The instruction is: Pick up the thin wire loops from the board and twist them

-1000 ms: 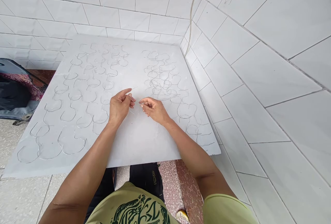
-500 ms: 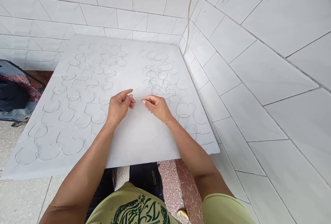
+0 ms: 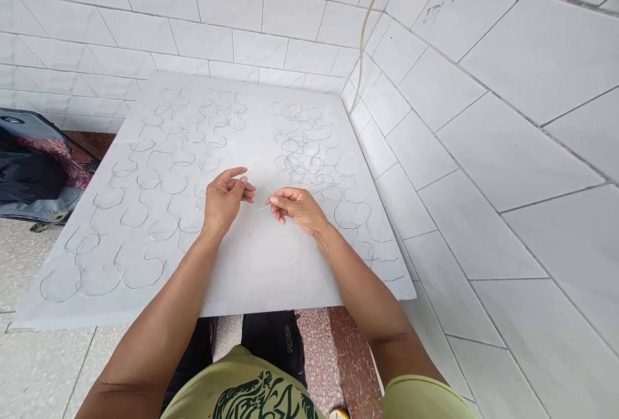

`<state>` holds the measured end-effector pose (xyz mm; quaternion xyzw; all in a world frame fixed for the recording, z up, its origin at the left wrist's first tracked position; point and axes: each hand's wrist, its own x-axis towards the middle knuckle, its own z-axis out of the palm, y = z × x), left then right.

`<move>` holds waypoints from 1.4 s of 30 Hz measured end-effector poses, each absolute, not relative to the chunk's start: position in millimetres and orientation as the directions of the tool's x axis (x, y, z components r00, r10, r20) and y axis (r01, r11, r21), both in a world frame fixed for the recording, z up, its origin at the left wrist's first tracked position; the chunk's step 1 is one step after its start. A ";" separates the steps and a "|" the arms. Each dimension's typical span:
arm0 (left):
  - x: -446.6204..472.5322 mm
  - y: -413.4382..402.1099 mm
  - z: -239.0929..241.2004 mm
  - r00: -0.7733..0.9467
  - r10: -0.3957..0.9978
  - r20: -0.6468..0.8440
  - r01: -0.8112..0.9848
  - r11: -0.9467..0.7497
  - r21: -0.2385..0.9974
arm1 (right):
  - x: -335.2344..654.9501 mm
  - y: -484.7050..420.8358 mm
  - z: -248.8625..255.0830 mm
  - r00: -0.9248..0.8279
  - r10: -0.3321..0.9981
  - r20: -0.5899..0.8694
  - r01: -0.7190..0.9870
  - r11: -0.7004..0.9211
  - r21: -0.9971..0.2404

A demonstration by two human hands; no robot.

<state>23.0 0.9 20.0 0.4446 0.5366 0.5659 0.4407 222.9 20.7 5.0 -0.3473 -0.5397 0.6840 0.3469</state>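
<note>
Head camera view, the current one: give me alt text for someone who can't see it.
A person's left hand and right hand hold a thin curved wire between them above a white tabletop. Similar bent wires lie spread on both sides, overlapping most on the right. White tiled walls meet in a corner behind.

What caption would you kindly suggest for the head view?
Left hand and right hand hold a thin, curved silvery wire over a flat white surface bearing similar bent wires.
</note>
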 end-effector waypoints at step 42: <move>43.0 -8.4 -6.8 -0.263 0.957 0.120 0.611 0.069 0.789 | 160.5 104.4 28.0 -0.196 0.956 -0.220 -0.195 -0.257 -0.946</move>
